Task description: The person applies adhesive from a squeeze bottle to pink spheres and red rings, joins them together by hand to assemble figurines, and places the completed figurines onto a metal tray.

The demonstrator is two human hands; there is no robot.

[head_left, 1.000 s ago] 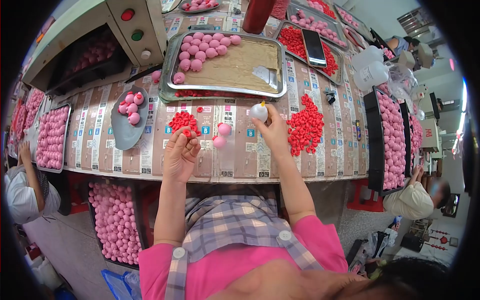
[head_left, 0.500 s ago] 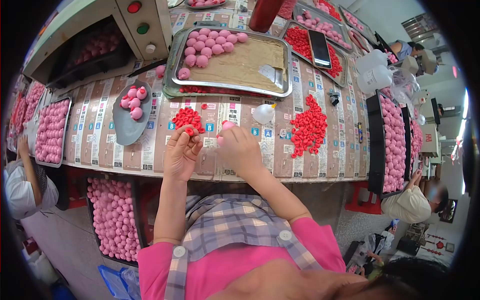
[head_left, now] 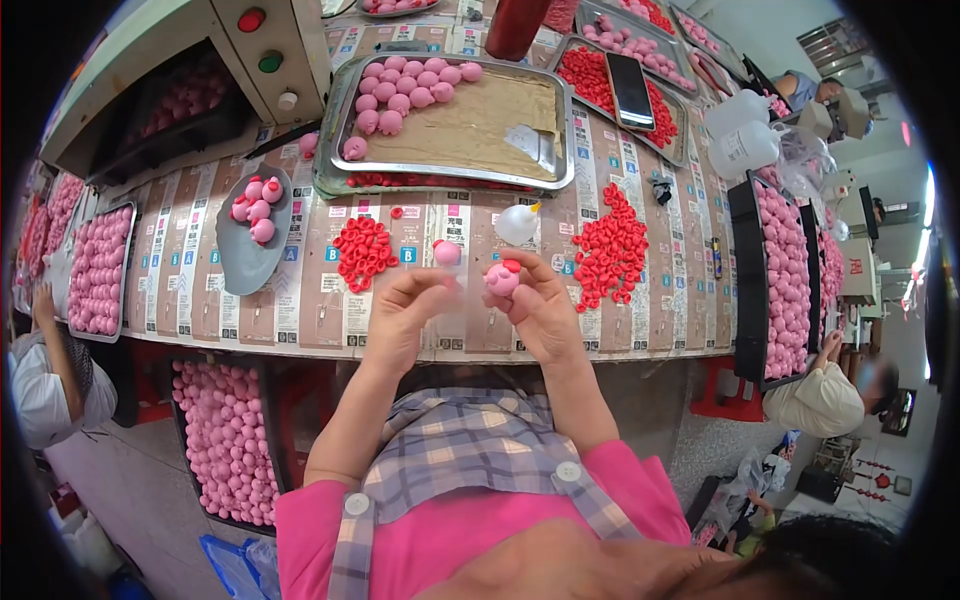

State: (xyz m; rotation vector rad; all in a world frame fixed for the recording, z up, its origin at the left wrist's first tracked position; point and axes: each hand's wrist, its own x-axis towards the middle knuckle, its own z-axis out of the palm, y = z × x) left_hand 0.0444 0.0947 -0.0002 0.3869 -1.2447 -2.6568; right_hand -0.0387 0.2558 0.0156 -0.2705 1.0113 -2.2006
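My right hand (head_left: 548, 318) is closed around a small pink pig-faced ball (head_left: 502, 281), gripped between thumb and fingers. A red piece sits on top of that ball. Just left of it hovers my left hand (head_left: 400, 318), its fingertips smeared by motion, so whether they hold anything is unclear. Beyond the hands, another pink ball (head_left: 447, 252) with a bit of red at its edge rests on the table. A heap of small red rings (head_left: 366, 254) lies past my left hand. Near my right hand are a white squeeze bottle (head_left: 517, 225) with a yellow tip and a larger red heap (head_left: 610, 250).
A metal tray (head_left: 450, 176) with pink balls stands at the back. At left are a grey plate (head_left: 232, 262) of finished balls and an oven-like machine (head_left: 270, 95). A phone (head_left: 629, 92) lies on a tray of red pieces. Black crates (head_left: 752, 290) stand right; co-workers sit at both sides.
My left hand has moved right, away from the red heap, and the red piece no longer shows in its fingers. My right hand has lifted a pink ball towards me, with red on top.
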